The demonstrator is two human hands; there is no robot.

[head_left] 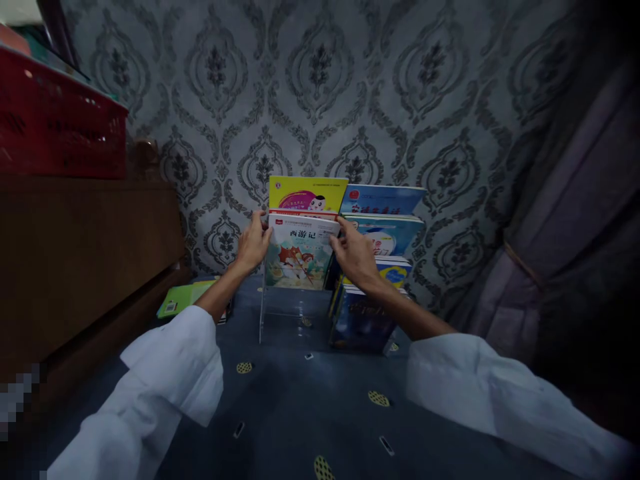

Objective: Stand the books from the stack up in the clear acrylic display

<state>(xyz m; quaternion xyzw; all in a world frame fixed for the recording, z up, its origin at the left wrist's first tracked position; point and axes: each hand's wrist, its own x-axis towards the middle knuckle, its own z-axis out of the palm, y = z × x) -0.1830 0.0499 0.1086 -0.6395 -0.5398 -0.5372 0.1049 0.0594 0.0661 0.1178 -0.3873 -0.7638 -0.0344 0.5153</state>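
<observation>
A picture-covered book (pixel 303 263) with a pale teal cover stands upright in a clear tiered book rack (pixel 295 315). My left hand (pixel 254 241) grips its upper left edge, thumb in front and fingers behind. At its upper right corner, my right hand (pixel 356 253) pinches the edge in the same way. Behind it rises a yellow book (pixel 305 191), with a thin red-edged one between. The right column of the rack holds blue books (pixel 385 200) at the back and a dark blue book (pixel 363 323) at the front, partly behind my right forearm.
Green books (pixel 183 300) lie flat at the left, partly hidden by my left arm. A brown wooden cabinet (pixel 85 260) with a red basket (pixel 63 120) on top stands at the left. Patterned wallpaper is behind; a tied curtain (pixel 530 273) hangs at the right.
</observation>
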